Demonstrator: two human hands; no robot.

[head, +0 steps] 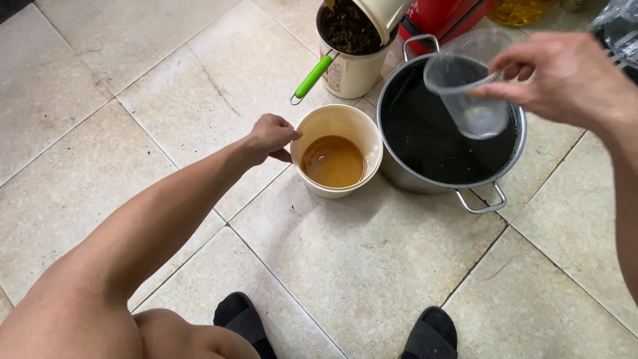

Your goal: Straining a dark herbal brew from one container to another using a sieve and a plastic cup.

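My left hand (271,137) grips the rim of a cream plastic bucket (350,117) that stands on the tiled floor and holds brown liquid. My right hand (565,78) holds a clear plastic cup (468,93) by its rim, tilted over a steel pot (399,174) filled with dark liquid. The cup looks nearly empty. The pot touches the bucket's right side.
Behind the bucket stands a cream container (349,72) with dark leaves and a green-handled strainer (313,77). A red object (442,14) and a bottle of yellow liquid (520,10) are at the back. My feet in black sandals (432,334) are at the bottom.
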